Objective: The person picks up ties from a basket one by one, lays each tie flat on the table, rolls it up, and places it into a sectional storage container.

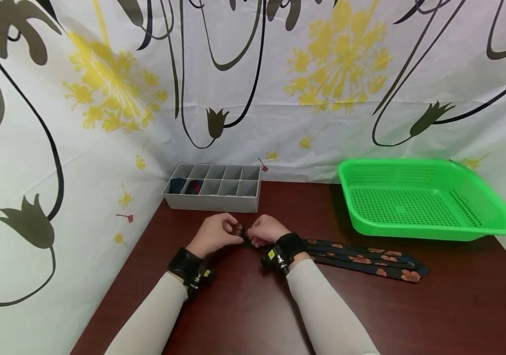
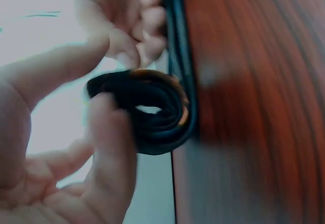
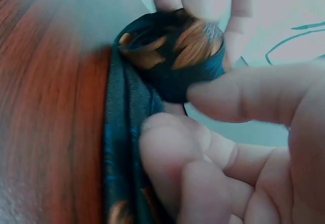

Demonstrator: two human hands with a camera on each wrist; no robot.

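A dark necktie (image 1: 363, 260) with orange flowers lies folded lengthwise on the table, its pointed end toward the right. Its other end is wound into a roll (image 2: 160, 107), standing on edge with a small hollow at its centre. My left hand (image 1: 218, 231) holds the roll from the left between thumb and fingers. On the roll's right side, my right hand (image 1: 268, 230) pinches the tie with curled fingers; its thumb touches the roll's side in the right wrist view. The flowered outer face of the roll (image 3: 172, 76) shows there too.
A grey divided box (image 1: 213, 203) stands behind my hands, with a dark item (image 1: 177, 186) and a red-and-blue item (image 1: 194, 187) in two front compartments. At the back right sits a green plastic basket (image 1: 412, 230). A patterned cloth (image 1: 253, 123) hangs behind the brown table (image 1: 244, 305).
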